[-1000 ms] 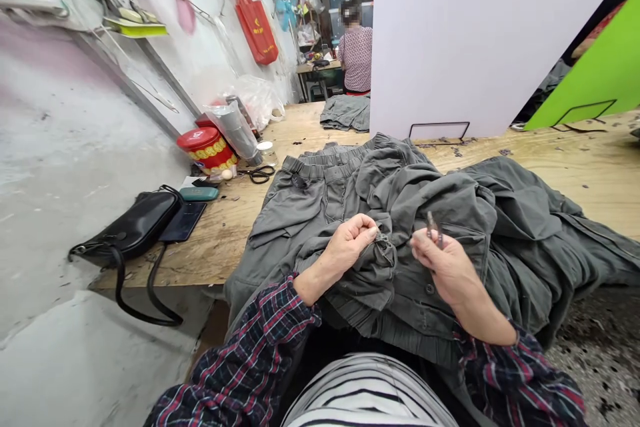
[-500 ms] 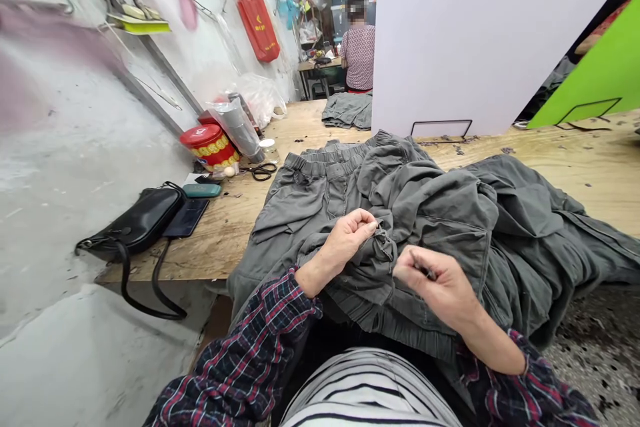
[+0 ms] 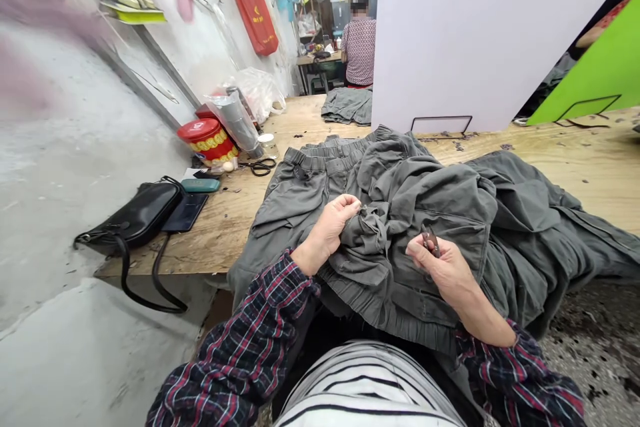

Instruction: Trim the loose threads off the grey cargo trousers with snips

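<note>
Grey-green trousers (image 3: 435,190) with an elastic waistband lie heaped in front of me, over the near edge of the table. My left hand (image 3: 327,230) pinches a bunched bit of their cloth between thumb and fingertips; whether a loose thread is in the pinch is too small to tell. Off to the right, my right hand (image 3: 443,267) is closed around small dark thread snips (image 3: 431,242), which poke up between thumb and fingers. It hovers just above the trousers, apart from the left hand.
On the wooden table (image 3: 220,240), left of the trousers, are black-handled scissors (image 3: 260,166), a red tin (image 3: 207,141), a phone (image 3: 185,212) and a black handbag (image 3: 135,215). A white board (image 3: 480,33) stands behind. A person (image 3: 359,47) sits further back.
My right hand has turned and moved slightly right, so the snips show more. The left hand has shifted a little left and up with the pinched cloth.
</note>
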### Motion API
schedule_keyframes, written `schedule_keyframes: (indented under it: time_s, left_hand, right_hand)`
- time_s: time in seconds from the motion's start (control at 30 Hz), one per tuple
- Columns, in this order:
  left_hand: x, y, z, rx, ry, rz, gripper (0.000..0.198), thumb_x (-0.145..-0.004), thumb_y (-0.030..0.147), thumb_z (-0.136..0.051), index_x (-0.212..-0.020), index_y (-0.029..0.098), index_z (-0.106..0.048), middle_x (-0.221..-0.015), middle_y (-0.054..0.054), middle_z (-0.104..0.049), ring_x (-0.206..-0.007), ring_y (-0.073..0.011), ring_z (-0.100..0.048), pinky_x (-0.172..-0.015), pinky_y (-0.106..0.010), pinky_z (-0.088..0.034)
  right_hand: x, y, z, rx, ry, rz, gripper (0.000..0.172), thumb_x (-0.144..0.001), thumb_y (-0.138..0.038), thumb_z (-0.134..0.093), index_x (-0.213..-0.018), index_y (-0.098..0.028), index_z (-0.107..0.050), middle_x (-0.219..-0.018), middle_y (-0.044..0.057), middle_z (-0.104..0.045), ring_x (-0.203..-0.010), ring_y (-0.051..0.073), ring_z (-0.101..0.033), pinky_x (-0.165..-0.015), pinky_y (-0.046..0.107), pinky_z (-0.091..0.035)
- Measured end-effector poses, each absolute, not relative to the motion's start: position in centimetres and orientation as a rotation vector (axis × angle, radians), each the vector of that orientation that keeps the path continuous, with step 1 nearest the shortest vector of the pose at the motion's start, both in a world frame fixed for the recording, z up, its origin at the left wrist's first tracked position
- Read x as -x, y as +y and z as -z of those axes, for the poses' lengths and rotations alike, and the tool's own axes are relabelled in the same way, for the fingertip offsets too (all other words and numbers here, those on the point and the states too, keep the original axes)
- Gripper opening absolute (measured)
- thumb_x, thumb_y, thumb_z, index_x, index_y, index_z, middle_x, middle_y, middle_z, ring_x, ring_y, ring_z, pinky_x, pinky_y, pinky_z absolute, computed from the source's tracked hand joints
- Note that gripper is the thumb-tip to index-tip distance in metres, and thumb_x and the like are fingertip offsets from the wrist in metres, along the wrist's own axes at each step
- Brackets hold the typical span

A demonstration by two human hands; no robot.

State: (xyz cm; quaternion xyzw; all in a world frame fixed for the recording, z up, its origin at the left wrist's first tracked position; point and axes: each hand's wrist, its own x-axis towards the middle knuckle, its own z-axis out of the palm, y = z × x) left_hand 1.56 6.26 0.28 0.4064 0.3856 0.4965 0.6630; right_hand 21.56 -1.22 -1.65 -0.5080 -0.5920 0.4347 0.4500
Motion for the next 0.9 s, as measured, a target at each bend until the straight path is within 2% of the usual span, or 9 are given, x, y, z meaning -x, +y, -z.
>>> schedule_keyframes:
  time_s: [0.1, 0.17, 0.33, 0.47, 0.5, 0.63, 0.7, 0.8, 0.9]
  left_hand:
    - [-1.1, 7.0, 0.0, -0.846, 0.858, -1.110, 0.030, -0.058, 0.027, -0.074, -0.071, 0.015, -0.050, -0.062, 0.006, -0.048, -0.053, -0.0048, -0.044, -0.054, -0.018, -0.036]
    - [-0.9, 7.2, 0.2, -0.833, 0.846, -1.100, 0.030, -0.058, 0.026, -0.075, -0.071, 0.015, -0.050, -0.062, 0.006, -0.048, -0.053, -0.0047, -0.044, -0.054, -0.018, -0.037]
    - [-1.2, 7.0, 0.1, -0.852, 0.869, -1.105, 0.030, -0.058, 0.027, -0.074, -0.071, 0.014, -0.051, -0.063, 0.005, -0.049, -0.053, -0.0051, -0.045, -0.054, -0.018, -0.037]
    - [-1.8, 5.9, -0.6, -0.945, 0.841, -1.060, 0.025, -0.067, 0.031, -0.069, -0.074, 0.014, -0.053, -0.060, 0.005, -0.048, -0.052, -0.0053, -0.043, -0.053, -0.018, -0.036]
    - [-1.9, 5.3, -0.8, -0.975, 0.823, -1.067, 0.023, -0.071, 0.033, -0.066, -0.076, 0.015, -0.053, -0.061, 0.004, -0.050, -0.053, -0.0059, -0.045, -0.054, -0.018, -0.036]
    - [-0.6, 1.9, -1.0, -1.101, 0.914, -1.358, 0.018, -0.082, 0.033, -0.054, -0.087, 0.016, -0.056, -0.080, -0.002, -0.059, -0.072, -0.0096, -0.053, -0.070, -0.021, -0.042]
    - [0.7, 0.0, -0.3, -1.168, 1.042, -1.431, 0.018, -0.084, 0.033, -0.052, -0.084, 0.016, -0.057, -0.080, -0.002, -0.059, -0.071, -0.0103, -0.054, -0.071, -0.023, -0.043]
    - [2.1, -2.0, 1.4, -1.324, 1.196, -1.234, 0.018, -0.082, 0.032, -0.054, -0.079, 0.015, -0.059, -0.074, -0.003, -0.059, -0.066, -0.0115, -0.053, -0.066, -0.024, -0.043]
    - [2.3, -2.8, 2.6, -1.693, 1.303, -1.125, 0.020, -0.077, 0.028, -0.061, -0.094, 0.017, -0.061, -0.087, -0.006, -0.060, -0.074, -0.0148, -0.054, -0.069, -0.027, -0.044]
  right_hand:
    - [-22.1, -1.5, 2.0, 1.419, -1.648, -0.787, 0.036, -0.084, -0.051, -0.044, -0.073, -0.019, -0.055, -0.058, -0.002, -0.049, -0.054, 0.011, -0.042, -0.053, 0.024, -0.033]
    - [-21.9, -1.8, 2.1, 1.492, -1.826, -0.499, 0.033, -0.085, -0.049, -0.044, -0.083, -0.019, -0.058, -0.069, 0.001, -0.058, -0.063, 0.015, -0.049, -0.061, 0.027, -0.037]
    - [-19.9, -1.8, 1.4, 1.355, -2.016, -0.083, 0.039, -0.080, -0.049, -0.054, -0.103, -0.017, -0.055, -0.086, 0.007, -0.065, -0.074, 0.019, -0.056, -0.076, 0.034, -0.038]
    - [-17.9, -0.3, 0.8, 1.372, -1.908, -0.127, 0.058, -0.072, -0.052, -0.063, -0.117, -0.017, -0.050, -0.084, 0.007, -0.062, -0.073, 0.020, -0.056, -0.071, 0.032, -0.041]
    - [-17.7, 0.1, 0.8, 1.383, -1.861, -0.174, 0.055, -0.071, -0.050, -0.063, -0.114, -0.017, -0.052, -0.083, 0.006, -0.062, -0.072, 0.019, -0.055, -0.069, 0.031, -0.042]
    - [-18.8, 1.0, 0.8, 1.311, -1.740, -0.462, 0.014, -0.078, -0.032, -0.054, -0.081, -0.019, -0.060, -0.074, 0.002, -0.057, -0.065, 0.013, -0.052, -0.060, 0.025, -0.041]
    - [-20.0, 0.4, 1.0, 1.303, -1.714, -0.557, 0.009, -0.076, -0.025, -0.052, -0.075, -0.019, -0.059, -0.071, 0.001, -0.054, -0.061, 0.012, -0.049, -0.053, 0.023, -0.039]
    - [-21.5, -1.5, 2.0, 1.318, -1.753, -0.607, 0.008, -0.072, -0.019, -0.054, -0.077, -0.020, -0.059, -0.080, 0.003, -0.054, -0.062, 0.012, -0.049, -0.048, 0.022, -0.036]
    - [-22.1, -3.1, 3.4, 1.293, -1.798, -0.584, 0.007, -0.073, -0.018, -0.054, -0.078, -0.021, -0.057, -0.085, 0.004, -0.054, -0.070, 0.013, -0.052, -0.054, 0.023, -0.041]
